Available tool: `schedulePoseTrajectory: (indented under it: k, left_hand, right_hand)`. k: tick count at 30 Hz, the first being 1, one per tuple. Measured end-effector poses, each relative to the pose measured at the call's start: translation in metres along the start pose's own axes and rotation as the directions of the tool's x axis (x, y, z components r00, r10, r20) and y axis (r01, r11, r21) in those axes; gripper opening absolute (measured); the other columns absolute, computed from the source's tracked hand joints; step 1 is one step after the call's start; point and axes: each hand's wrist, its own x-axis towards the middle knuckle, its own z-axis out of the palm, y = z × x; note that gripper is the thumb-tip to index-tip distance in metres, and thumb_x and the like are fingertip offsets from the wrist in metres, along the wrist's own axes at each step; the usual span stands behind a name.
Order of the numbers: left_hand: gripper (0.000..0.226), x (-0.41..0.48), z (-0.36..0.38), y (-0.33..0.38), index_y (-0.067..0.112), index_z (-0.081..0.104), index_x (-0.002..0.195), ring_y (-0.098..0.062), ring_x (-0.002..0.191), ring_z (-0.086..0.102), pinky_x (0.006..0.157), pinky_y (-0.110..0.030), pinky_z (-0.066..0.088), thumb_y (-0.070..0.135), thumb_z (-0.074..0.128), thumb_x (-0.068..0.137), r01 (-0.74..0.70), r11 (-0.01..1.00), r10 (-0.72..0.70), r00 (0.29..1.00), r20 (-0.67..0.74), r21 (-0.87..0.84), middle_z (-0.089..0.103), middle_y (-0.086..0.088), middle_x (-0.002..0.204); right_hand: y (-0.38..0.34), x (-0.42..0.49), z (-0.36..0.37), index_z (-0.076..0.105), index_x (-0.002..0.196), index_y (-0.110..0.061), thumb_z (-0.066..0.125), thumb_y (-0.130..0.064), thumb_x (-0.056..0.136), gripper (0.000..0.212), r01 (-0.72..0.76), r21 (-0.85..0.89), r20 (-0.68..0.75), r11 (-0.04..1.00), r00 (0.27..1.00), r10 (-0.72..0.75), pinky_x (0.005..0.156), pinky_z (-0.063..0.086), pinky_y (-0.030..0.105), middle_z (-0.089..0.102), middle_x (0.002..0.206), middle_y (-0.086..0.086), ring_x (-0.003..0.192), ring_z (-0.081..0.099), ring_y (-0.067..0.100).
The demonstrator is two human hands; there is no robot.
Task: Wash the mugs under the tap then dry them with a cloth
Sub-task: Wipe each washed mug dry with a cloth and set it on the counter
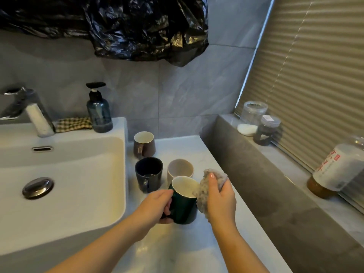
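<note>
The left hand curls its fingers round the handle side of the dark green mug, steadying it slightly tilted over the countertop just right of the basin; the right hand clutches a knobbly grey cloth bunched against the mug's rim and right wall, evidently to dry it. The brown mug, dark blue mug and pale mug stand upright just behind, within reach; whether they are dry cannot be told.
</note>
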Motion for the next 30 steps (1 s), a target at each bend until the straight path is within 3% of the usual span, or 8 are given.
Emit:
schedulePoseTrajectory:
  k: [4,9,14,16,21,24,27,30]
  left_hand:
    - [0.043,-0.020,-0.030,0.035,0.012,0.042,0.058,-0.012,0.050,0.042,0.068,-0.037,0.055,0.026,0.042,0.099,-0.142,0.990,0.140,0.988,-0.068,-0.019,0.039,0.006,0.042]
    - [0.043,-0.035,-0.080,0.070,0.013,0.041,0.057,-0.013,0.050,0.038,0.062,-0.033,0.051,0.026,0.042,0.099,-0.218,0.975,0.207,0.960,-0.190,-0.040,0.034,0.004,0.043]
    - [0.037,-0.047,-0.132,0.072,0.012,0.041,0.060,-0.019,0.065,0.045,0.080,-0.045,0.052,0.018,0.042,0.097,-0.300,0.942,0.331,0.897,-0.294,0.147,0.043,-0.003,0.057]
    - [0.032,-0.053,-0.151,0.068,0.014,0.047,0.064,-0.019,0.069,0.048,0.077,-0.045,0.050,0.025,0.048,0.094,-0.324,0.894,0.412,0.865,-0.286,0.310,0.049,-0.004,0.065]
    - [0.033,-0.066,-0.187,0.059,0.019,0.042,0.065,-0.008,0.064,0.041,0.057,-0.022,0.032,0.028,0.046,0.097,-0.222,0.471,0.589,0.800,-0.117,0.854,0.049,0.004,0.069]
    - [0.025,-0.068,-0.207,0.055,0.021,0.051,0.077,-0.008,0.078,0.046,0.069,-0.024,0.041,0.034,0.044,0.096,-0.185,0.222,0.613,0.790,0.010,0.957,0.056,0.006,0.083]
    - [0.025,-0.067,-0.227,0.050,0.022,0.055,0.087,-0.014,0.089,0.051,0.073,-0.026,0.038,0.036,0.037,0.098,-0.160,-0.121,0.627,0.753,0.200,0.980,0.060,0.006,0.092]
    - [0.027,-0.059,-0.250,0.043,0.024,0.058,0.066,-0.014,0.062,0.056,0.055,-0.026,0.042,0.037,0.045,0.086,-0.156,-0.342,0.637,0.686,0.351,0.927,0.058,0.010,0.064]
  right_hand:
    - [-0.028,-0.004,0.018,0.051,0.096,-0.032,0.040,-0.041,0.096,0.014,0.006,0.149,-0.038,0.989,0.999,-0.001,0.082,0.050,0.027,0.059,0.098,-0.007,0.093,0.056,0.011]
    - [-0.057,-0.008,0.058,0.052,0.126,-0.020,0.033,-0.047,0.097,0.044,-0.113,0.352,0.030,0.929,0.994,0.109,0.097,0.045,0.035,0.058,0.117,0.002,0.107,0.055,0.020]
    - [-0.064,-0.016,0.098,0.062,0.111,-0.018,0.036,-0.050,0.095,0.044,-0.291,0.443,0.175,0.848,0.956,0.236,0.092,0.047,0.039,0.065,0.110,0.008,0.099,0.061,0.025]
    - [-0.068,-0.025,0.111,0.062,0.100,-0.019,0.037,-0.046,0.095,0.038,-0.351,0.459,0.256,0.816,0.932,0.257,0.087,0.045,0.035,0.065,0.098,0.004,0.090,0.060,0.021]
    - [-0.068,-0.045,0.152,0.065,0.091,-0.020,0.035,-0.044,0.097,0.039,-0.379,0.376,0.337,0.846,0.906,0.256,0.075,0.047,0.032,0.069,0.094,0.004,0.086,0.062,0.018]
    - [-0.071,-0.057,0.170,0.062,0.099,-0.019,0.033,-0.042,0.098,0.037,-0.418,0.327,0.367,0.847,0.883,0.294,0.085,0.041,0.031,0.063,0.092,0.001,0.081,0.057,0.015]
    - [-0.073,-0.064,0.182,0.059,0.112,-0.016,0.034,-0.043,0.098,0.039,-0.436,0.279,0.384,0.856,0.868,0.316,0.080,0.040,0.030,0.060,0.090,0.002,0.078,0.054,0.016]
    - [-0.073,-0.063,0.192,0.057,0.119,-0.012,0.034,-0.043,0.098,0.044,-0.440,0.244,0.398,0.865,0.858,0.324,0.073,0.042,0.029,0.060,0.093,0.004,0.077,0.054,0.014]
